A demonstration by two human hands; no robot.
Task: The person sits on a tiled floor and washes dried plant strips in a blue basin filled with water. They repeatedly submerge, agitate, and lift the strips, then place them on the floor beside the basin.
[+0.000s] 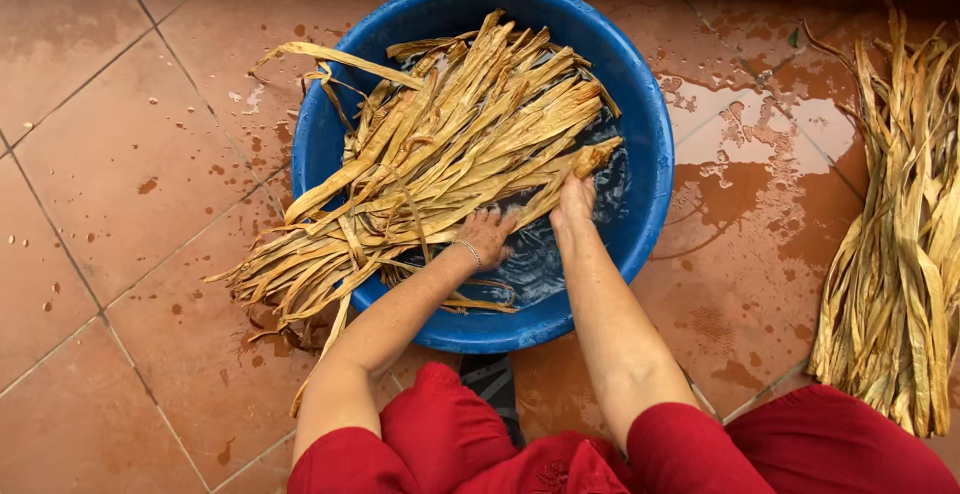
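a blue basin (640, 84) is set on wet tiles (120, 154). a bundle of dried leaf strips (440, 154) is laid across the basin, its ends hung over the rim on the side away from the puddle. the left hand (487, 234) is pressed on the strips in the basin's water, fingers curled; whether they are gripped cannot be told. the right hand (572, 204) is closed on the strips just beside it. a second pile (900, 254) is seen well apart from the basin.
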